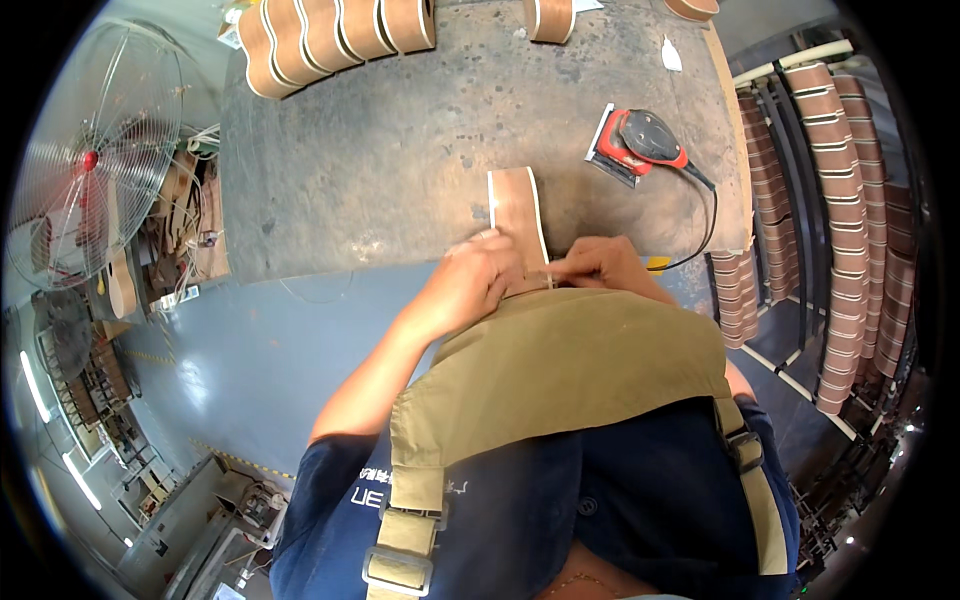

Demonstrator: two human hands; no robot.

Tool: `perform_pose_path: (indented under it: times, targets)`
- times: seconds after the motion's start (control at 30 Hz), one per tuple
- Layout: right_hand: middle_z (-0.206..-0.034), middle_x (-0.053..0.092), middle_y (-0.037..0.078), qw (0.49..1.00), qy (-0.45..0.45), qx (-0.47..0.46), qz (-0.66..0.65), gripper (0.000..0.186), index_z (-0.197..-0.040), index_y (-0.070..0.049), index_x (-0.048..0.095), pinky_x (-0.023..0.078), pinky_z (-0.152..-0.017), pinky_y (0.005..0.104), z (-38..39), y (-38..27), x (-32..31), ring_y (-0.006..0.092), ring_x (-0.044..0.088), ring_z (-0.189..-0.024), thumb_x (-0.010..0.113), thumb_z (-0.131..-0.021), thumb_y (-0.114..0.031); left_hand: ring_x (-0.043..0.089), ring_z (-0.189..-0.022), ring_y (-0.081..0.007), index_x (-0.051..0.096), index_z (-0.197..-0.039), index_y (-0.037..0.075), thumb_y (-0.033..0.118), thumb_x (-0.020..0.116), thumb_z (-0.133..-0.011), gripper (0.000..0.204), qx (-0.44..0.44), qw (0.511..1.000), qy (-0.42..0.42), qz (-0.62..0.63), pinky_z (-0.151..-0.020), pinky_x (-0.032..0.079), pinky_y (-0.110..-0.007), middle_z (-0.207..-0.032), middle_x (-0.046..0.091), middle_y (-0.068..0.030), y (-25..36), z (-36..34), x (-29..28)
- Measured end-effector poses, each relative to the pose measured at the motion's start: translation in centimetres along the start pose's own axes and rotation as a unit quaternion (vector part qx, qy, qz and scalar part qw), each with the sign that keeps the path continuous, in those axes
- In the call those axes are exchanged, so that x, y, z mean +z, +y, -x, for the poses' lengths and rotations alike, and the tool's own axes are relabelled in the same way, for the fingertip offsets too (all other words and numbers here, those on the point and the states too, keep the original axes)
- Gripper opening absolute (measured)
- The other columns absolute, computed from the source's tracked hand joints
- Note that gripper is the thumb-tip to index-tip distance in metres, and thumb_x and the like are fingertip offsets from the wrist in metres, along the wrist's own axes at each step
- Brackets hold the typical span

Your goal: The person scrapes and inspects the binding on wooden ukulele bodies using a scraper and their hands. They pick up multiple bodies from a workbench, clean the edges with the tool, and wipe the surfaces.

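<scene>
A curved wooden piece (513, 205) with pale edge strips lies over the near edge of the worktable, its near end at the olive apron (580, 350). My left hand (475, 270) is closed on the piece's left side, near that end. My right hand (600, 262) is beside the piece's right edge, fingers curled and index finger reaching to the near end, where a small pale bit shows; what, if anything, it holds is hidden. A red and black electric sander (640, 140) lies to the right on the table, its cord running down toward the front edge.
Rows of similar wooden pieces (330, 35) stand at the worktable's (350, 180) back, with a small white bottle (671, 55) at back right. A large wire fan (90, 160) is at left. Racks of striped brown pieces (830, 200) stand at right. Blue floor (250, 380) shows below.
</scene>
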State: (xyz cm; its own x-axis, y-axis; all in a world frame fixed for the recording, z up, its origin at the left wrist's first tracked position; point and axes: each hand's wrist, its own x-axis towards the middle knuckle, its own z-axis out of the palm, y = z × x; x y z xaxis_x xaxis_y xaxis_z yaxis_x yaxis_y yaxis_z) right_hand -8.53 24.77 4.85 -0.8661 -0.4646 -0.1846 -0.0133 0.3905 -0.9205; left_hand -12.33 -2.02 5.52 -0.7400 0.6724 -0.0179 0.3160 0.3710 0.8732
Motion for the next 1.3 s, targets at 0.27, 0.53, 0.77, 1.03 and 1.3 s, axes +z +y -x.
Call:
perform_pose_path:
  times: [0.27,0.53,0.77,1.03,1.3]
  targets:
    - [-0.086,0.075,0.009,0.994,-0.011,0.059,-0.090,0.023,-0.115,-0.005,0.082,0.052,-0.067,0.0298,3.6,-2.3,1.4,0.0136,0.069,-0.078,0.080,-0.093,-0.011,0.065,-0.101,-0.0361,0.076,-0.098,0.003,-0.005,0.069,-0.081,0.019,0.042,0.980,-0.181,0.067,-0.087,0.053,-0.044,-0.101,0.071,-0.0139,-1.2,-0.9,-1.6]
    - [-0.095,0.078,0.012,0.959,0.238,0.102,-0.114,0.012,-0.113,0.004,0.068,0.061,-0.080,0.0273,4.5,-1.2,3.5,0.0131,0.077,-0.089,0.065,-0.101,0.004,0.041,-0.154,-0.0327,0.073,-0.121,0.011,0.012,0.061,-0.094,0.029,0.263,0.874,-0.024,-0.408,-0.125,0.035,-0.047,-0.155,0.057,-0.0116,-4.8,-6.7,-1.0]
    - [-0.104,0.077,0.011,0.934,0.335,0.024,-0.123,0.025,-0.128,0.004,0.067,0.061,-0.086,0.0273,5.5,-2.9,2.7,0.0138,0.075,-0.096,0.062,-0.104,0.001,0.059,-0.128,-0.0398,0.055,-0.107,0.005,0.024,0.086,-0.067,0.053,0.020,0.945,0.013,-0.327,-0.100,0.052,-0.049,-0.118,0.066,-0.0194,-4.2,0.3,-2.5]
    - [-0.108,0.078,0.012,0.926,0.306,-0.069,-0.211,0.016,-0.117,0.006,0.073,0.063,-0.089,0.0290,-1.7,-1.1,5.6,0.0163,0.075,-0.104,0.067,-0.103,0.000,0.073,-0.084,-0.0433,0.040,-0.108,0.001,0.049,0.101,-0.064,0.089,-0.237,0.937,0.229,-0.115,-0.073,0.058,-0.049,-0.089,0.070,-0.0244,-2.1,5.2,8.8]
    - [-0.107,0.080,0.010,0.962,0.263,-0.068,-0.032,0.016,-0.116,0.006,0.075,0.060,-0.083,0.0252,-2.7,-1.9,7.6,0.0115,0.074,-0.096,0.068,-0.102,0.001,0.046,-0.072,-0.0104,0.034,-0.103,0.007,0.029,0.092,-0.088,0.064,-0.217,0.948,0.191,0.133,-0.062,0.045,-0.033,-0.080,0.051,-0.0035,-5.4,7.4,12.0]
